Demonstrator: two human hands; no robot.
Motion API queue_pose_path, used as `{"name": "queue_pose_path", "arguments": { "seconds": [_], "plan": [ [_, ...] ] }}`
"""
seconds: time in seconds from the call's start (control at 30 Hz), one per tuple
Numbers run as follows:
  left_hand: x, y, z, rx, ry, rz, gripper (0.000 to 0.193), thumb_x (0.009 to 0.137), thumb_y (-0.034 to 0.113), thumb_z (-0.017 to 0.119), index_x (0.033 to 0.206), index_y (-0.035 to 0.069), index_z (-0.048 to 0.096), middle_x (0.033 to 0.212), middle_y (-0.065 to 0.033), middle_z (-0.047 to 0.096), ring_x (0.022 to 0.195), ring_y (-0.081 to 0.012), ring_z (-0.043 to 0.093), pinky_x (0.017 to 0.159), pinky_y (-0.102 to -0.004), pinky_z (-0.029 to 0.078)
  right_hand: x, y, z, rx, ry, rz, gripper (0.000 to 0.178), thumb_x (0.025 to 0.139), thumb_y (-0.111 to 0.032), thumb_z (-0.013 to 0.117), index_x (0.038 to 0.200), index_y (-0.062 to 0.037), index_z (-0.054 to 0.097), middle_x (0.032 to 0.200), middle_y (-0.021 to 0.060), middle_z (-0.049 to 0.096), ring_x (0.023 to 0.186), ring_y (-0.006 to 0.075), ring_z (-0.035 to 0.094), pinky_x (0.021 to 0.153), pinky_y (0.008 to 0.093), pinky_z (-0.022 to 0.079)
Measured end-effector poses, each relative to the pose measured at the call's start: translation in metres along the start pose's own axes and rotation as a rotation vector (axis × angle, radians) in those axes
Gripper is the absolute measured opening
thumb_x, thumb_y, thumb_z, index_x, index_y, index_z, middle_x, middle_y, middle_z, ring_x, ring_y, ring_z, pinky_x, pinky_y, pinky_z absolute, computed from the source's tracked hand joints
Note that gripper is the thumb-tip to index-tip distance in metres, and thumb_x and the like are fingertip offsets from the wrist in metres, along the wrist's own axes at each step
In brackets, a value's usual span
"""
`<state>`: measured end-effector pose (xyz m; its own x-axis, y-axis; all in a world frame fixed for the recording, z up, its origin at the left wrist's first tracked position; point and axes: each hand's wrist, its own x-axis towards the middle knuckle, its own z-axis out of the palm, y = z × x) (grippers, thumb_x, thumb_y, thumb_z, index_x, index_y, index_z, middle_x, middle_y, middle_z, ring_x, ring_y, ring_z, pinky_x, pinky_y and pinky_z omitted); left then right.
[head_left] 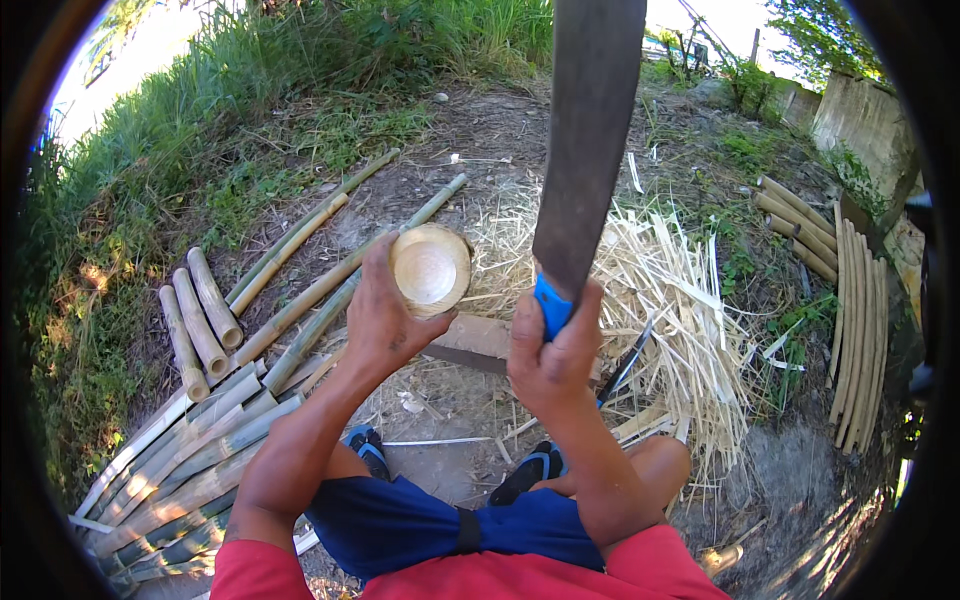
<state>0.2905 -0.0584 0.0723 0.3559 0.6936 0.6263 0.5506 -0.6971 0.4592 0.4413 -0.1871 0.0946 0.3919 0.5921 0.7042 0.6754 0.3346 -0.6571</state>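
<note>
My left hand [385, 300] is closed around a short bamboo section [458, 250], held up with its round hollow end showing and a pale node wall inside. In my right hand [556, 350] is a machete [580, 150], gripped by its blue handle [553, 305]. Its broad dark blade points up and away, to the right of the bamboo and apart from it. Below and between the two hands, a rectangular wooden block [470, 342] lies on the ground. The side of the bamboo facing away is hidden.
A second knife [628, 362] lies by a heap of pale bamboo strips [670, 300] on the right. Cut bamboo lengths [205, 320] and split bamboo [190, 450] lie at left. Thin poles [858, 340] and short bamboo pieces [797, 225] lie far right. Grass [250, 110] borders the ground.
</note>
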Motion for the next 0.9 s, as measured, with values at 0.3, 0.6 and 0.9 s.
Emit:
{"name": "queue_pose_path", "arguments": {
  "seconds": [0.3,0.6,0.9],
  "plan": [
    [0.0,0.003,-0.002,0.01,-0.002,-0.042,0.11,0.06,0.032,0.089,0.147,0.003,0.028,0.14,-0.022,0.046,0.124,-0.0407,0.054,0.101,-0.0475,0.047,0.0,0.001,0.0,-0.171,-0.191,0.1,0.037,0.097,-0.019,0.056,0.125,0.0006,0.041,0.081,0.0248,0.066,0.071,0.0455,0.066,0.062,0.0548,0.052],
    [-0.001,-0.005,-0.005,0.028,0.019,-0.005,0.111,0.06,0.031,0.09,0.147,0.002,0.028,0.139,-0.0234,0.046,0.126,-0.0403,0.051,0.104,-0.0469,0.045,-0.028,0.067,0.029,-0.428,-0.525,0.441,0.03,0.097,-0.018,0.056,0.117,0.0004,0.043,0.082,0.0286,0.066,0.077,0.0499,0.066,0.068,0.0579,0.05],
    [0.009,-0.026,-0.029,-0.08,-0.195,0.072,0.108,0.059,0.024,0.087,0.148,0.005,0.029,0.138,-0.0228,0.046,0.129,-0.0395,0.049,0.109,-0.0456,0.041,-0.004,-0.015,-0.026,0.022,-0.099,0.015,0.035,0.096,-0.015,0.059,0.123,-0.0012,0.042,0.075,0.0244,0.063,0.07,0.0456,0.066,0.06,0.0503,0.05]
  ]
}}
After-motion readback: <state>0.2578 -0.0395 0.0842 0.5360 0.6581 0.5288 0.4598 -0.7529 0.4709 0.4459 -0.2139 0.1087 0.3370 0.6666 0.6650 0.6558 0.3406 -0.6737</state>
